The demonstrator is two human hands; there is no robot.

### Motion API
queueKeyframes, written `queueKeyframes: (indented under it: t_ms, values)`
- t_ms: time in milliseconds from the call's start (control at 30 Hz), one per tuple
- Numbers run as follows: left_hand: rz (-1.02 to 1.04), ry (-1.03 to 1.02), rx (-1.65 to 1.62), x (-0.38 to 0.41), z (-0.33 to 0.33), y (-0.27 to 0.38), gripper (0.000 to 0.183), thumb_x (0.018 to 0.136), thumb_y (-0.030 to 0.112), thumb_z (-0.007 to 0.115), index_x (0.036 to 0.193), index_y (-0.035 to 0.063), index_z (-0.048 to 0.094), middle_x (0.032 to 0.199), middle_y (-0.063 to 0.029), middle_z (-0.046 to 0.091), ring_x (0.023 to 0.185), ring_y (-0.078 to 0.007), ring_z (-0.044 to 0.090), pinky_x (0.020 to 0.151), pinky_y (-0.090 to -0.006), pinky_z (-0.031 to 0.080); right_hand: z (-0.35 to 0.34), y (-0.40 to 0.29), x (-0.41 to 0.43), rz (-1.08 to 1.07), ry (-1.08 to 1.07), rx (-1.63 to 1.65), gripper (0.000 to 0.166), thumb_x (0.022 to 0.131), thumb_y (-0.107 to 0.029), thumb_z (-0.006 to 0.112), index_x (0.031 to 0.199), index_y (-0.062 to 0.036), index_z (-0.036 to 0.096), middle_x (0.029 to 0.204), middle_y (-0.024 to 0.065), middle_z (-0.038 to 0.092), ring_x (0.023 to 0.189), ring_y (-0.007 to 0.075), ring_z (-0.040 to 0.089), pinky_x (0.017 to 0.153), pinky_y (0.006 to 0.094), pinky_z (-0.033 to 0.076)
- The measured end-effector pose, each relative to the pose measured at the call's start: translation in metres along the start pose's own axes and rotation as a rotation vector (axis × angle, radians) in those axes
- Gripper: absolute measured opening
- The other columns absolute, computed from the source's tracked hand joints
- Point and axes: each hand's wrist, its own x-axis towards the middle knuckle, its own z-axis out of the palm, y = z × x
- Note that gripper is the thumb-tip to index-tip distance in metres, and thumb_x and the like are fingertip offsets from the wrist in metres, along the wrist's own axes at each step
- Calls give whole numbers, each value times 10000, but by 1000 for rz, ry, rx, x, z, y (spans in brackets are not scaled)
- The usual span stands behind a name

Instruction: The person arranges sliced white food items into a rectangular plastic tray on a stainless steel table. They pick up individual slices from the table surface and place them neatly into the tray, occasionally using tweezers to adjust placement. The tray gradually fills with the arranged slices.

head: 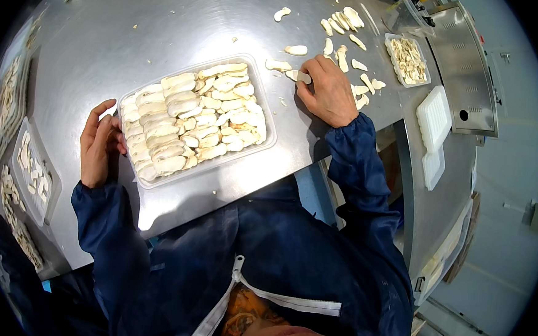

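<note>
A shallow translucent plastic tray [271, 138] lies on the steel table, filled with overlapping rows of pale, dried-looking mushroom slices [222, 105]. My left hand [99, 139] is at the tray's left side, its fingers apart and some fingertips against the rim. To the right of the tray, my right hand [327, 90] pinches a mushroom slice [297, 76] between thumb and fingers, low over the table. Another slice [278, 65] lies just beyond those fingertips. More loose slices [341, 59] are scattered beyond and beside this hand, partly hidden by it.
Back right are a small tub of mushroom pieces [408, 61], a clear container [405, 17] and a steel box [462, 69]. White lids [433, 118] lie on the right-hand surface. At left are stacked trays [7, 101], another tray [33, 172] and another person's sleeve [8, 244].
</note>
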Motion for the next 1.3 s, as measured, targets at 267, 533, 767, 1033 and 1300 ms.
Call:
queueKeyframes:
  t_ms: [267, 533, 767, 1033, 1300]
  values:
    - [13, -16, 0, -2, 3, 4, 352, 1007, 204, 472, 1301, 11, 476, 841, -31, 585, 602, -74, 552, 534, -182, 463, -5, -60, 12, -184, 134, 91, 200, 715, -72, 646, 883, -26, 548, 828, 136, 535, 757, 326, 541, 666, 394, 420]
    - [-1, -12, -15, -4, 5, 7, 366, 1002, 205, 476, 1296, -14, 469, 837, -36, 583, 606, -78, 565, 539, -188, 470, 31, -141, 32, -366, 92, 250, 225, 700, -72, 656, 889, -15, 550, 829, 126, 535, 772, 298, 545, 690, 389, 420]
    - [-17, 2, -31, -4, 8, 9, 368, 996, 209, 494, 1287, -16, 476, 807, -31, 576, 598, -73, 561, 528, -185, 467, 44, -150, 37, -383, 52, 220, 219, 709, -66, 658, 884, 0, 545, 806, 130, 515, 744, 278, 523, 688, 387, 417]
    - [-18, 7, -3, -4, 6, 8, 364, 1000, 204, 491, 1286, -20, 476, 805, -38, 581, 594, -75, 564, 524, -184, 471, 46, -150, 38, -385, 35, 208, 215, 710, -71, 659, 877, -8, 538, 795, 120, 503, 731, 266, 513, 684, 382, 409]
    - [-2, -20, 47, -2, 2, 4, 357, 1004, 211, 482, 1305, 19, 479, 835, -45, 601, 614, -79, 582, 541, -181, 481, 26, -135, 36, -313, 165, 222, 218, 703, -77, 665, 876, -32, 540, 812, 113, 526, 761, 280, 541, 700, 380, 413]
